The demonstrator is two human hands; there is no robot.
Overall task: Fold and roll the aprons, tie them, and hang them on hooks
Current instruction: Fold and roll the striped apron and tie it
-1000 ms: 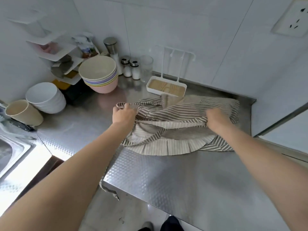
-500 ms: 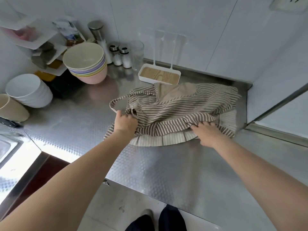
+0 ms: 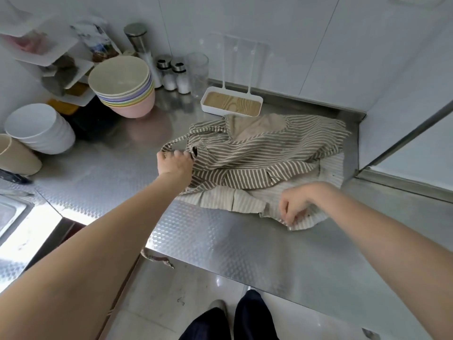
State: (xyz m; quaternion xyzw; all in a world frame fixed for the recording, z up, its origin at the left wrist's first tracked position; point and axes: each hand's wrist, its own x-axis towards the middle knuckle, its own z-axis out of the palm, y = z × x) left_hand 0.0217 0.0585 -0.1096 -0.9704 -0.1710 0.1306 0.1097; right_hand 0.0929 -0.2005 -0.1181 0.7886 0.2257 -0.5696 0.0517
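We find the striped apron lying crumpled on the steel counter, toward its back right corner, just in front of a white tray with a wood-grain base. The brown-striped upper layers lie folded over a paler pleated hem that spreads toward the counter's near side. A plain beige patch shows at the apron's far edge; we cannot tell whether it is a pocket or lining.

The left hand rests at the apron's left edge with fingers curled into the cloth beside a strap loop; the fingertips are buried in the folds, so we note a grip on the fabric but not its exact hold. The right hand pinches the pale hem at its near right corner, fingers bent downward.

A frayed strip hangs below the counter's front edge; its attachment is hidden.

To the left stand stacked pastel bowls, stacked white bowls and a beige cup, the cup cut off by the frame edge. Two shakers and a clear glass stand by the wall. The corner shelf contents are too blurred to identify.
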